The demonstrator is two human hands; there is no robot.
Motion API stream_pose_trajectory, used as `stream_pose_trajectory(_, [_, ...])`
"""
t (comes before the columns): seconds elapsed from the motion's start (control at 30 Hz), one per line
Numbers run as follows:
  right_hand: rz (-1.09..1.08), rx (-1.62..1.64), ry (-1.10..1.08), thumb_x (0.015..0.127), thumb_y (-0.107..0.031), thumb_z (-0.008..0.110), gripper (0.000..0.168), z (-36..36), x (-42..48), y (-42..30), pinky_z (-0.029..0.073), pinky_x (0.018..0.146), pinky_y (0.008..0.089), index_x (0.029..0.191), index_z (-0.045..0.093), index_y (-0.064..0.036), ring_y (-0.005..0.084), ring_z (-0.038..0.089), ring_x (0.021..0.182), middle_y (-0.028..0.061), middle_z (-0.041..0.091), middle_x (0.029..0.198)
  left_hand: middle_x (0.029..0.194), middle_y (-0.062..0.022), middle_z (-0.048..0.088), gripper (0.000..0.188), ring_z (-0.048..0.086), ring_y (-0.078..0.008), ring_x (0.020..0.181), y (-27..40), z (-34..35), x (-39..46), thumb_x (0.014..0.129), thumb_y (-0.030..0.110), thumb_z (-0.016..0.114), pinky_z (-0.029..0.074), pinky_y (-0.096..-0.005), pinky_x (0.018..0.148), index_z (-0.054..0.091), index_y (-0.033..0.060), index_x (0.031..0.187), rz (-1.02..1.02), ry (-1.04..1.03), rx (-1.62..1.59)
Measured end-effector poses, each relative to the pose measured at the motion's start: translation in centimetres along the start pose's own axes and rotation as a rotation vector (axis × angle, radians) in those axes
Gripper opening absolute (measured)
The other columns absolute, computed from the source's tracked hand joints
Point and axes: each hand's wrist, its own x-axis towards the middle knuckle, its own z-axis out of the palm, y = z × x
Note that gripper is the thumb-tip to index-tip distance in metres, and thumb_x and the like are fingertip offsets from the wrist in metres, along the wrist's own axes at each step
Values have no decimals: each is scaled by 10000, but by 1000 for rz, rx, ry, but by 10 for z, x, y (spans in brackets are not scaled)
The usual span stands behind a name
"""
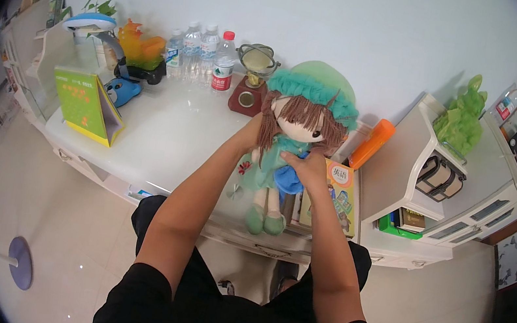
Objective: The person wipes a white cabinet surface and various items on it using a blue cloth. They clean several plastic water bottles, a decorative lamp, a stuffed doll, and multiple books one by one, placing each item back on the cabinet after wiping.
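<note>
A rag doll is upright before me above the desk's right part. It has brown yarn hair, a green hat with a teal ruffle, a pale green dress and green shoes. My right hand grips its side at the chest, thumb across the front, beside a blue cloth piece. On the other side, my left hand holds the doll by the head; its fingers are hidden behind the hair. Below and right of the doll lies a yellow illustrated book, partly covered by my right forearm.
On the white desk stand a green desk calendar, a blue-headed lamp, several water bottles and a globe ornament. An orange bottle stands beside a white shelf unit. A round-based stand is on the floor.
</note>
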Motion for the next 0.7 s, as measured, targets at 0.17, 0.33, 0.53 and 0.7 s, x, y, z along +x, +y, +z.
stream_pose_trajectory(0.17, [86, -159, 173, 683, -195, 886, 793, 8, 29, -18, 482, 969, 401, 1345, 511, 29, 300, 606, 1134, 172, 627, 1235, 1286, -86, 661, 493, 601, -187, 1133, -27, -15, 28, 915, 110, 733, 484, -359, 990, 573, -23, 1362, -24, 46, 153])
stream_pose_trajectory(0.33, [144, -238, 302, 629, -148, 863, 867, 12, 49, -55, 431, 1043, 431, 1357, 418, 3, 367, 523, 1237, 196, 528, 1292, 1142, -174, 719, 423, 667, -243, 1048, -43, -38, 65, 888, 192, 762, 509, -399, 907, 647, -30, 1229, 23, 80, 574])
stream_pose_trajectory(0.53, [262, -321, 412, 720, -131, 763, 508, 26, 99, -14, 505, 936, 485, 1154, 540, 10, 424, 637, 1067, 241, 650, 1128, 951, -272, 703, 308, 681, -459, 919, -55, -4, 79, 871, 229, 720, 537, -493, 809, 662, -12, 1054, 17, 332, 625])
stream_pose_trajectory(0.7, [169, -351, 451, 788, -160, 733, 387, 35, 121, 11, 550, 823, 530, 1109, 585, -4, 454, 696, 909, 272, 710, 951, 956, -285, 688, 170, 657, -481, 933, -77, -1, 79, 870, 83, 637, 519, -514, 829, 659, -25, 999, 17, 454, 675])
